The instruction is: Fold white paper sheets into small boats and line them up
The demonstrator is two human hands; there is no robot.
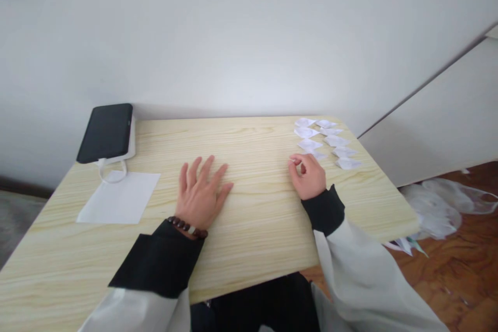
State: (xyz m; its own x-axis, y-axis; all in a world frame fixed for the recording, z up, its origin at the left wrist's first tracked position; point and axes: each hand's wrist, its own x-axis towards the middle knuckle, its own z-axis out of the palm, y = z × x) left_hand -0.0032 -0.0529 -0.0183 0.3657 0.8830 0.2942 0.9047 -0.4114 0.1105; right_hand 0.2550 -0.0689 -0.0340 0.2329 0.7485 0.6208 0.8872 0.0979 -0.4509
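Note:
My left hand (200, 194) lies flat on the light wooden table (249, 228), fingers spread, holding nothing; a dark bead bracelet circles its wrist. My right hand (307, 176) rests on the table to the right with its fingers curled in a loose pinch, and I cannot make out anything in it. Just beyond its fingertips lie several small folded white paper pieces (324, 141) in two rows near the table's far right corner.
A blank white paper sheet (120, 197) lies at the left. Behind it a black phone (106, 132) rests on a white power bank with a looped white cable (112, 172). A white wall backs the table. Crumpled plastic (439, 207) lies on the wooden floor at right.

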